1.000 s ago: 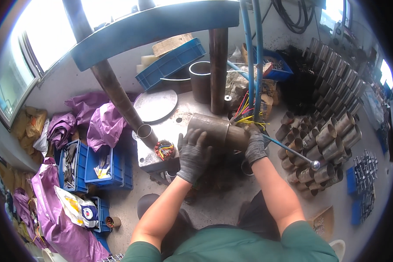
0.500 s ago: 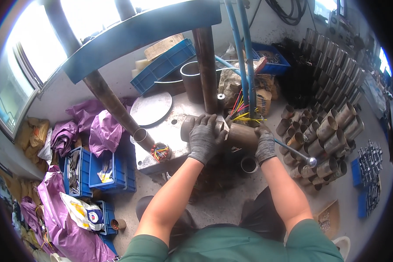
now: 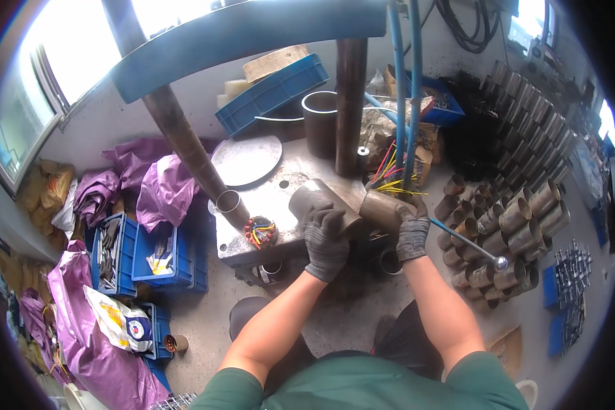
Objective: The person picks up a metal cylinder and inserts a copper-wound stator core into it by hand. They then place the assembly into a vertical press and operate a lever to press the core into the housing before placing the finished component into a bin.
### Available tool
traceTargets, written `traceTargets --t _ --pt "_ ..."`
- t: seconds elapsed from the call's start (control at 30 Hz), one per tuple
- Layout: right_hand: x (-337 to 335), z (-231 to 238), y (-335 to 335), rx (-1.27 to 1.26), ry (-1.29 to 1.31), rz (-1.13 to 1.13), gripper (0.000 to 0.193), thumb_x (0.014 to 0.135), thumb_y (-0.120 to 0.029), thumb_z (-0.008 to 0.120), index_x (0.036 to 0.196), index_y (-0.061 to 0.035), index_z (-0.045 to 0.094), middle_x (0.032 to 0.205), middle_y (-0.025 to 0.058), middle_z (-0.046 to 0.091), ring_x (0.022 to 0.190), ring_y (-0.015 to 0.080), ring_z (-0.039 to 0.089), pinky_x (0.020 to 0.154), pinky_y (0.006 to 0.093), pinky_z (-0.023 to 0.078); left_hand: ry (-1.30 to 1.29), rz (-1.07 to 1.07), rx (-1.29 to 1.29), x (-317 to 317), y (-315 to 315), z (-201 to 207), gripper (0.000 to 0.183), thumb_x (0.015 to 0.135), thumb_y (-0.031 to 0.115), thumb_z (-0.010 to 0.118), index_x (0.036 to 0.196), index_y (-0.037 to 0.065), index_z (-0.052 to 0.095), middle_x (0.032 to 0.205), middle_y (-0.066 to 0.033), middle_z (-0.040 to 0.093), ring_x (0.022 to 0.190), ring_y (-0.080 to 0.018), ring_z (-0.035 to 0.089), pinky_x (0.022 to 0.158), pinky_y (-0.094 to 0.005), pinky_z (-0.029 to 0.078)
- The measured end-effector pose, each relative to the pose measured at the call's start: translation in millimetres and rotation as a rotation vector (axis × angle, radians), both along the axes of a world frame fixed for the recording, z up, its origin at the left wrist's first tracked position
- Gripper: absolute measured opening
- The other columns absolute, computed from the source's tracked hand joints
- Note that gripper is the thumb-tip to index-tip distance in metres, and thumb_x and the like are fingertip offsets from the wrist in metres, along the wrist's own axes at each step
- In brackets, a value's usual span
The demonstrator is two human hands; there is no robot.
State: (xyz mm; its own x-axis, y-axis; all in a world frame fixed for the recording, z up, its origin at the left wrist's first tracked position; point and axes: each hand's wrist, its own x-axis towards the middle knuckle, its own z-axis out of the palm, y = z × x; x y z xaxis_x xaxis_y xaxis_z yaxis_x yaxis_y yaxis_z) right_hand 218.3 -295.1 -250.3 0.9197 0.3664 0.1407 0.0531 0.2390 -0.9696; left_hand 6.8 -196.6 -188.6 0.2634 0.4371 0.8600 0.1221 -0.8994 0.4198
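Note:
Both my hands wear grey gloves. My left hand (image 3: 326, 239) is curled against the near side of a wide dark metal tube (image 3: 314, 195), its fingers on the tube's wall. The tube lies tilted at the front of the press table (image 3: 295, 164). My right hand (image 3: 413, 232) wraps round the right end of a narrower metal tube (image 3: 381, 209), which meets the wide tube at its left end. Yellow and red wires (image 3: 393, 186) show just behind it. A wire-wound stator (image 3: 260, 232) stands on the table's left front corner, beside an upright thin tube (image 3: 231, 205).
A blue press beam (image 3: 253, 41) and posts (image 3: 350, 102) rise over the table. A round plate (image 3: 247, 160) lies at its back left. A ball-ended lever (image 3: 468, 242) juts out right. Many metal tubes (image 3: 516, 212) stand right; blue crates (image 3: 160, 253) stand left.
My left hand has slid from the top of the wide tube to its near side. The wide tube's right end has swung nearer to me. My right hand stays on the narrower tube.

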Motion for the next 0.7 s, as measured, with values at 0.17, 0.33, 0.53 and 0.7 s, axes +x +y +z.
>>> traceTargets --t 0.17,0.33,0.53,0.7 --pt "-56 80 -7 -0.302 -0.827 0.015 0.063 0.091 -0.011 0.078 0.15 -0.0064 0.057 0.12 0.0215 0.074 0.106 0.0356 0.072 0.096 0.0429 0.057 -0.319 -0.068 -0.465 -6 8 4 0.046 0.079 -0.018 0.064 0.121 0.003 0.062 0.121 -0.0107 0.067 0.12 -0.0256 0.066 0.106 -0.0382 0.053" --pt "-62 98 11 -0.454 -1.273 0.18 0.056 0.088 -0.02 0.077 0.141 -0.0076 0.064 0.091 0.023 0.074 0.085 0.0429 0.073 0.079 0.0513 0.058 -0.644 -0.361 -0.84 -32 56 32 0.069 0.084 -0.018 0.057 0.149 -0.001 0.045 0.146 -0.0154 0.055 0.139 -0.0256 0.055 0.124 -0.0367 0.039" --pt "-69 121 36 -0.686 -1.168 0.222 0.053 0.091 -0.026 0.073 0.142 -0.0123 0.064 0.102 0.0233 0.076 0.096 0.0426 0.073 0.09 0.052 0.058 -0.2 -0.042 -0.599 -42 92 25 0.039 0.095 -0.001 0.065 0.134 0.005 0.064 0.144 -0.0178 0.049 0.137 -0.0305 0.051 0.12 -0.039 0.039" --pt "-67 137 48 -0.849 -1.086 0.196 0.052 0.093 -0.026 0.07 0.144 -0.0135 0.063 0.119 0.0233 0.075 0.112 0.0422 0.071 0.103 0.0497 0.055 -0.012 0.133 -0.565 -51 95 33 0.022 0.099 0.014 0.073 0.118 0.005 0.071 0.14 -0.0203 0.046 0.133 -0.0367 0.047 0.116 -0.0437 0.04"
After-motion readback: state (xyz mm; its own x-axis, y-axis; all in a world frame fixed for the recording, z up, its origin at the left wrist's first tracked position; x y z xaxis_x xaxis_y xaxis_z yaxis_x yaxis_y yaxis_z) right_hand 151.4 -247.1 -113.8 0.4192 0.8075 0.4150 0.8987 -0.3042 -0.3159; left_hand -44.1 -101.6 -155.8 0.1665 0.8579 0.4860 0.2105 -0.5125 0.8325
